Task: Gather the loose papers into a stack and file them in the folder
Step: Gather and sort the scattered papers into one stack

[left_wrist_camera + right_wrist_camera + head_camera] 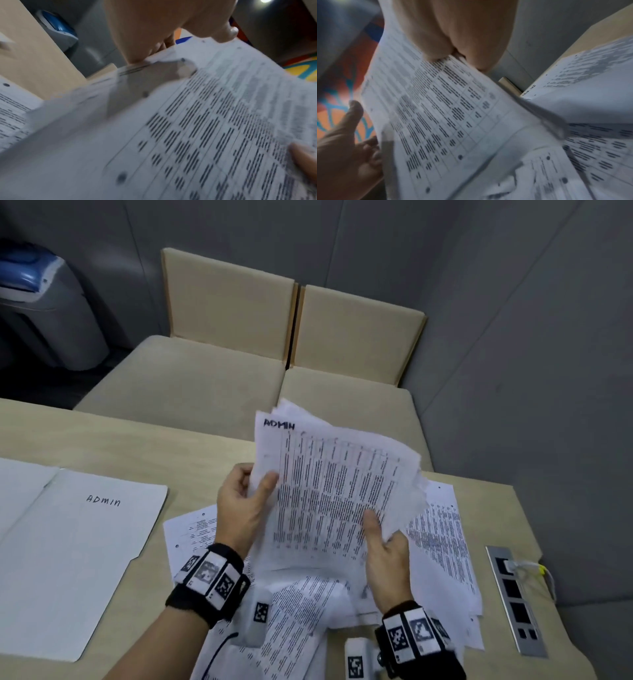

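Both hands hold a bundle of printed sheets [329, 484] lifted off the table, its top page marked ADMIN in black ink. My left hand [245, 501] pinches the bundle's left edge, thumb on the front. My right hand [383, 539] pinches the lower right edge, thumb on the printed face. The bundle [205, 128] fills the left wrist view, and in the right wrist view the bundle [445, 115] hangs under my thumb. More loose papers [442, 542] lie scattered on the table beneath. An open white folder [78, 549] labelled ADMIN lies flat at the left.
The beige table [137, 446] carries a metal socket panel [515, 601] with a plugged cable at the right edge. Two beige seats [239, 364] stand behind the table. A grey and blue bin [44, 302] is at the far left.
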Demonstrator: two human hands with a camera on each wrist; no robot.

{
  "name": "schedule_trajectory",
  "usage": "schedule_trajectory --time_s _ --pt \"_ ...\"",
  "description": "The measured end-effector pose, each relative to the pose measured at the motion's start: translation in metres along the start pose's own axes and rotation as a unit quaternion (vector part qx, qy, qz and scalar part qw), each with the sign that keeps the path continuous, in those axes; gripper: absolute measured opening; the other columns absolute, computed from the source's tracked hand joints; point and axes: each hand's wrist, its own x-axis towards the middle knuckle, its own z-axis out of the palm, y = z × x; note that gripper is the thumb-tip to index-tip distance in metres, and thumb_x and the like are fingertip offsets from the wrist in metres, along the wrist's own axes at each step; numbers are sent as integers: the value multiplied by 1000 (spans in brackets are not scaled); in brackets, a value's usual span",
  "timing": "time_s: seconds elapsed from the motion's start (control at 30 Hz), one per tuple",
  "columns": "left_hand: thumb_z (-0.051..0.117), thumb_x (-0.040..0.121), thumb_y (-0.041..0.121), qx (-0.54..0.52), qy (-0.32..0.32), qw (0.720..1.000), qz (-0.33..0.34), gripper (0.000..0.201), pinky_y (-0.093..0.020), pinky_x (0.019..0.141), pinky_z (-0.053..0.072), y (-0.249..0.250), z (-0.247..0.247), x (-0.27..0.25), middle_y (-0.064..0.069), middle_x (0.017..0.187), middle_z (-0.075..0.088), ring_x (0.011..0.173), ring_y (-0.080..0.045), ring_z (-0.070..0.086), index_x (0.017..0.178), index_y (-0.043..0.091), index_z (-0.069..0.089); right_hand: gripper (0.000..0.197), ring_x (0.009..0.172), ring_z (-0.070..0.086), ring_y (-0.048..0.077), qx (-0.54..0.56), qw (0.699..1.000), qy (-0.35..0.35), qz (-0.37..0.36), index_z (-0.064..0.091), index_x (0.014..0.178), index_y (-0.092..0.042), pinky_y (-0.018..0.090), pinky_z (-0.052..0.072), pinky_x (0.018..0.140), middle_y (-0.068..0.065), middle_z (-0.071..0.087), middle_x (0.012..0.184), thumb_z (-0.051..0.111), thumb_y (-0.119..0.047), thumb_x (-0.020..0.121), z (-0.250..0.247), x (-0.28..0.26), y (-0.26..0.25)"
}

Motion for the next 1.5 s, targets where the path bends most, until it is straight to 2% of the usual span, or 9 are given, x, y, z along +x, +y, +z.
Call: schedule_trajectory --time_s 0.1,0.27,0.37,0.47,0.67,0.87,1.1,1.3,1.5 --pt "69 52 82 90 -26 995 -20 89 -22 67 60 -16 -14 -2 2 101 66 80 -1 69 109 16 54 18 63 66 6 -17 999 -43 10 66 85 -16 15 52 57 -15 71 62 69 -34 85 -1 -2 14" --pt "48 72 82 229 -178 946 -145 72 -16 74 46 -54 -17 -27 17 114 56 108 -13 63 122 30 40 23 98 73 18 -95 993 -60 40 70 109 -3 38 59 93 4 78 103 67 -19 93 -1 1 39" --pt "38 78 83 244 -36 954 -169 85 -34 88 49 -75 -27 -10 -1 121 60 110 -21 61 129 16 47 21 83 66 18 -69 997 -18 8 67 101 -3 20 55 69 2 69 86 59 -22 97 -5 11 20" --pt "57 77 73 392 119 881 -236 97 -42 94 49 -93 -38 28 -22 125 59 114 -37 59 127 -10 51 12 72 59 7 -81 995 8 -55 62 96 -12 18 46 66 -8 59 74 58 -23 98 -19 19 -10" --pt "81 73 43 559 62 781 -271 88 -47 97 51 -94 -36 57 -22 134 44 121 -39 52 134 -5 41 17 56 57 -3 -244 951 -145 -121 64 76 -23 11 43 56 -14 65 62 64 -21 92 -61 33 -58" --pt "65 85 7 488 -40 862 -132 23 -36 73 48 -87 -42 67 -25 104 68 96 -39 64 106 -2 62 16 96 64 0 -464 801 -297 -235 67 87 -34 29 50 80 -21 67 105 64 -18 91 -71 41 -66" --pt "74 86 11 324 -259 906 80 6 -22 72 48 28 -34 39 4 78 75 72 0 63 88 10 80 16 156 9 21 -580 667 -282 -374 73 84 -27 61 14 120 -5 17 167 72 -12 82 -29 38 -79" --pt "76 84 18 287 -337 892 90 16 -17 71 46 79 -31 11 18 73 71 72 -4 63 95 8 82 28 129 57 28 -525 705 -215 -426 76 92 -16 65 28 113 5 65 132 73 4 73 -12 32 -87" --pt "75 81 44 279 -18 960 6 41 -41 94 53 27 -77 28 -1 107 74 101 -19 68 111 15 71 35 73 69 11 -394 862 -59 -312 56 119 -17 34 51 66 -6 67 86 72 -18 89 -39 16 -82"
